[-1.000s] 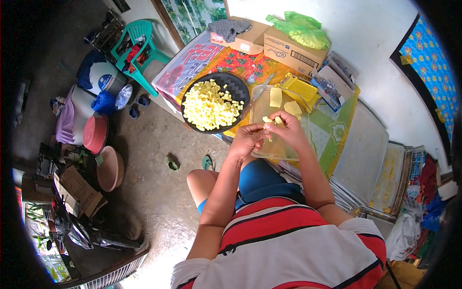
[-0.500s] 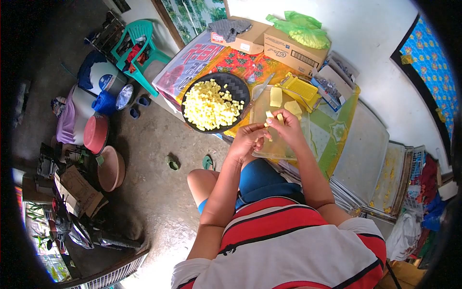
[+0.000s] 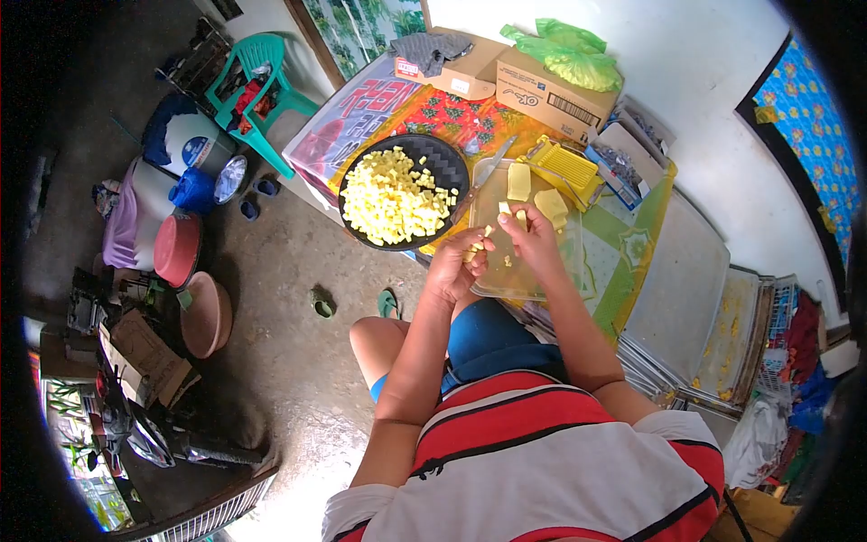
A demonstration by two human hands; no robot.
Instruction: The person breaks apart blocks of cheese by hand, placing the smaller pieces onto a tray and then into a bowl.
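My left hand is closed around small pale yellow pieces near the tray's left rim. Just right of it, my right hand pinches pale yellow strips between thumb and fingers. Both are over a clear plastic tray with a few crumbs in it. Beyond my right hand lie a pale yellow block and a broader slab. A knife rests along the tray's upper left edge. Left of the tray, a round black basket holds a heap of small yellow cubes.
Behind the tray sit a yellow plastic rack and an open box of small packets. Cardboard boxes and a green plastic bag stand against the wall. Flat metal trays lean at the right. A green chair is far left.
My hands have moved apart; the left has drawn slightly left and now shows small pieces at its fingertips. The right stays over the tray with the strips.
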